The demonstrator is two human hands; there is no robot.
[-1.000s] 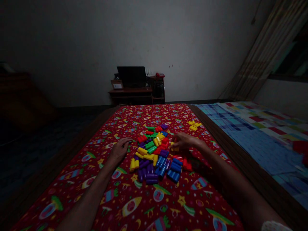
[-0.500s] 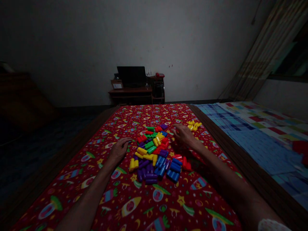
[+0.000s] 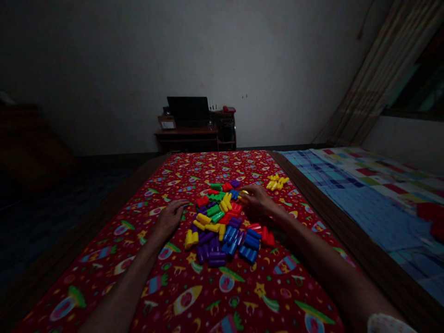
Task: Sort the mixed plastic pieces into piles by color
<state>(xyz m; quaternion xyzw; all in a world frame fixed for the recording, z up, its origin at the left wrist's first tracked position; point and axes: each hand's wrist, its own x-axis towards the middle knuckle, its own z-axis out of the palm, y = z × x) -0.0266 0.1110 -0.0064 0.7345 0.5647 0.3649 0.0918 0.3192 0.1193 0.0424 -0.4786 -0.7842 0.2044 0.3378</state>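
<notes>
A heap of plastic toy blocks shaped like joined tubes lies on the red patterned cloth [image 3: 187, 296]. Purple blocks [image 3: 217, 255] and blue blocks [image 3: 249, 254] are at its near side, with green blocks [image 3: 215, 197] and red blocks [image 3: 235, 211] farther back. My left hand [image 3: 171, 215] rests on the cloth left of the heap, fingers stretched out and holding nothing. At the heap's right far edge, my right hand [image 3: 258, 200] pinches a yellow block [image 3: 244, 192] between its fingertips. Its other fingers are partly hidden.
Several yellow blocks [image 3: 277, 182] form a separate group at the far right of the cloth. Beyond the table stands a desk [image 3: 187, 132] with a dark monitor [image 3: 188, 111]. A bed with a blue checked sheet [image 3: 333, 194] lies along the right.
My right hand has moved a little left to the heap's edge, and a yellow block now shows at its fingertips. My left hand stays in place.
</notes>
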